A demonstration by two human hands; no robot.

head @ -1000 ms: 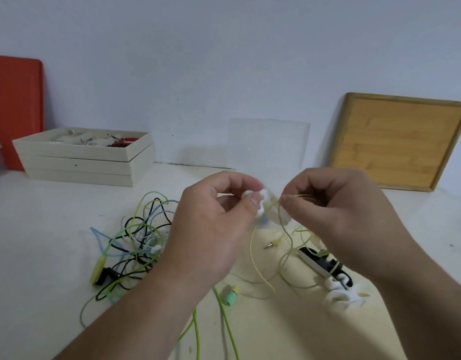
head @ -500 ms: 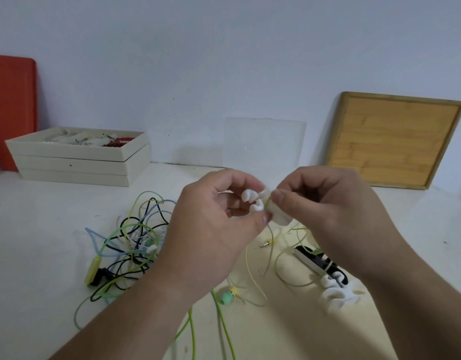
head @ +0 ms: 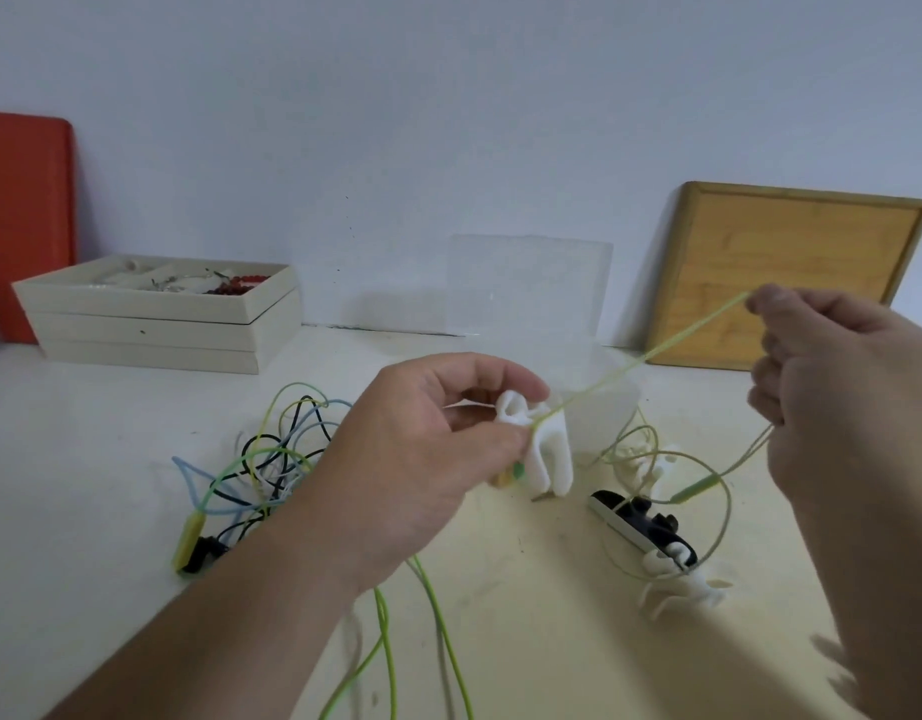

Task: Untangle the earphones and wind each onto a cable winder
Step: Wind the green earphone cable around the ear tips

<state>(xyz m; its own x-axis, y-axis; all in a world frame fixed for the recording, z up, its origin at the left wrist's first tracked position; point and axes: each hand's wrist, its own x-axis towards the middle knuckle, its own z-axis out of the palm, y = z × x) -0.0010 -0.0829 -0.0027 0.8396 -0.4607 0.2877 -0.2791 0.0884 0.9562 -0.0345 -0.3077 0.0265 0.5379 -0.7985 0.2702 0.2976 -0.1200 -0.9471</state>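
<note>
Left hand [head: 396, 459] pinching white cable winder [head: 544, 446] above worktop [head: 84, 485]. Right hand [head: 833, 387] pinching yellow-green earphone cable [head: 656, 350], pulled tight. Keep cable tight, wrap neat loops round winder middle.

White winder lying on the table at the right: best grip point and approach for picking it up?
Take the white winder on the table from above, pinching across its narrow middle. It lies flat with prongs splayed outward, and the black winder crowds its far side, so the near side looks freer.
</note>
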